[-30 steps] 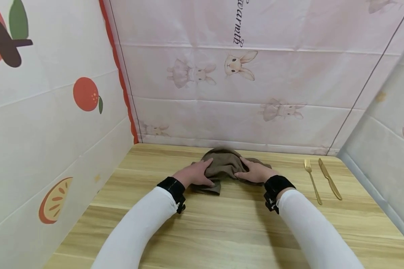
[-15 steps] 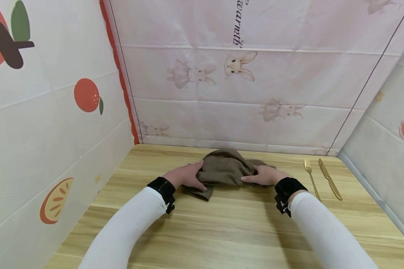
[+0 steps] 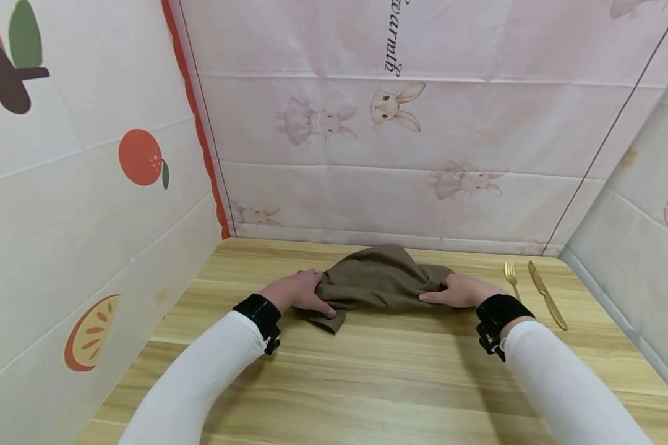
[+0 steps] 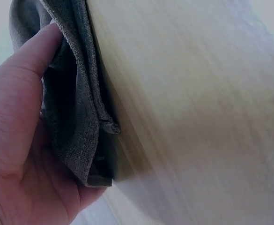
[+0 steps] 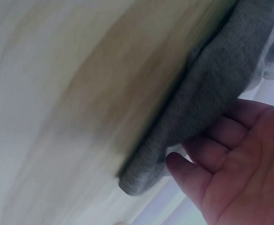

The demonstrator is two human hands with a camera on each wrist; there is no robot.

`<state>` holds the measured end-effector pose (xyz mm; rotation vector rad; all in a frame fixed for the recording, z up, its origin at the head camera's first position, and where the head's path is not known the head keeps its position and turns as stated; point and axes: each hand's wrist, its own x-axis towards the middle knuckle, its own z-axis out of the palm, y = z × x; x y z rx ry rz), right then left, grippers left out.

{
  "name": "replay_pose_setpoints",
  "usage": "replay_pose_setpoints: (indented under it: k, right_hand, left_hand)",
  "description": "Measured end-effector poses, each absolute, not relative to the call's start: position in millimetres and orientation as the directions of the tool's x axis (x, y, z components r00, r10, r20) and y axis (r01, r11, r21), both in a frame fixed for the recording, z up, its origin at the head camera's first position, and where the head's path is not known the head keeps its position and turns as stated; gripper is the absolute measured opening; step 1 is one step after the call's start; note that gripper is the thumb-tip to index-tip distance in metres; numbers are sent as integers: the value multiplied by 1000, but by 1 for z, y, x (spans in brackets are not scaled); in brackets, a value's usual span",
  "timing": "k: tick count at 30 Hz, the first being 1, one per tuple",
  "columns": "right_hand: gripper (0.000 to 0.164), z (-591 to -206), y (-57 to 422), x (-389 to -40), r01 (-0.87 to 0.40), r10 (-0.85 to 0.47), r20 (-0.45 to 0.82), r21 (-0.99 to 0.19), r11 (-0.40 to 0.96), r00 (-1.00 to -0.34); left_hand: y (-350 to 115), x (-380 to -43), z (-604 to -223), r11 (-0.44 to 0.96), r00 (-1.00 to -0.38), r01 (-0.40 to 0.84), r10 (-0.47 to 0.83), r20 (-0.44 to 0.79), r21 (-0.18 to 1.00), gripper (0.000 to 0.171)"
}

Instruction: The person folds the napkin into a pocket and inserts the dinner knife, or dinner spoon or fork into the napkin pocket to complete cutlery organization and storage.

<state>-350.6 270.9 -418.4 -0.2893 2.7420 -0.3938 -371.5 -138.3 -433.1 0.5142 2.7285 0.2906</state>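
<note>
Your left hand [image 3: 300,293] and right hand [image 3: 463,291] gripped opposite ends of the brown cloth [image 3: 375,281], rumpled near the back of the wood-grained tabletop [image 3: 367,383], before a rabbit-printed pink backdrop [image 3: 362,145].

L hand [image 4: 15,145] has dk grey cloth [image 4: 83,126] btwn thumb & fingers: thumb tip at a fold, fingers mostly hidden behind. Cloth's bunched, hemmed edges on side away fr. palm. Wood table [image 4: 188,122] past cloth, darker right beside it.
</note>
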Motion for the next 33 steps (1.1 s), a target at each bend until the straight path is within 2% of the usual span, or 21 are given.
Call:
replay_pose_setpoints:
  k: [4,10,13,16,20,23,25,28,33]
  right_hand:
    - [99,-415,279,-353,-175,-261,-315,-276,945,-913]
    - [59,-407,284,-354,-201,-272,-311,-243,949,-910]
    - [55,-401,284,-353,-184,-277,-332,-285,941,-901]
    - [53,-390,283,-354,-148,-281,-375,-346,927,-883]
    - [54,-371,279,-362,-117,-292,-370,-428,896,-882]
    - [58,-361,273,-371,-140,-322,-317,-483,864,-892]
    - [57,-359,269,-377,-156,-335,-281,-510,846,-899]
    - [54,-362,262,-382,-180,-333,-221,-517,837,-917]
    - [50,-382,249,-389,-203,-305,-140,-486,850,-942]
  left_hand:
    - [-137,-368,-430,922,-884,295,363,-295,249,119]
    - [-138,-369,-433,926,-891,294,355,-282,238,120]
    - [-142,-372,-435,915,-880,299,374,-292,270,121]
    - [-148,-380,-432,873,-862,286,415,-292,396,113]
    - [-157,-391,-419,814,-876,271,430,-219,513,81]
    - [-164,-398,-409,822,-909,252,382,-165,511,58]
    - [-168,-402,-406,838,-928,222,339,-157,499,49]
    - [-171,-405,-405,859,-944,162,277,-176,485,45]
    - [-173,-408,-413,907,-957,137,225,-183,399,43]
